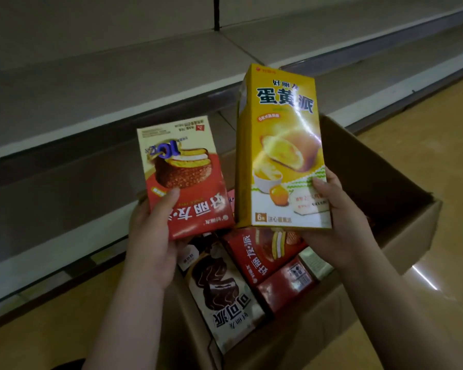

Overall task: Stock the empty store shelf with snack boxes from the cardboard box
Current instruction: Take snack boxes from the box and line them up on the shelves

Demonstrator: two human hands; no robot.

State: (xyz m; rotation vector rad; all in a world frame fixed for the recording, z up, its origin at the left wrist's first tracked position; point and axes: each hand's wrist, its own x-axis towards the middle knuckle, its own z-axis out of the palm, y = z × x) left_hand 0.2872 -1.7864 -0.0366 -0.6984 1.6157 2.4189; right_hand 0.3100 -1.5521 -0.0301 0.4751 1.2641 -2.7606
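My left hand grips a red and cream snack box by its lower edge, thumb on its front; the print is upside down. My right hand holds a tall yellow snack box upright by its lower right corner. Both boxes hang above the open cardboard box on the floor. Inside it lie several more snack boxes, among them a cream one with a chocolate cake picture and a red one. The grey store shelf runs bare behind the boxes.
A lower shelf level sits near the floor at the left, its pale edge strip running diagonally. Another shelf bay continues to the right past a dark upright divider. Tan floor lies right of the cardboard box.
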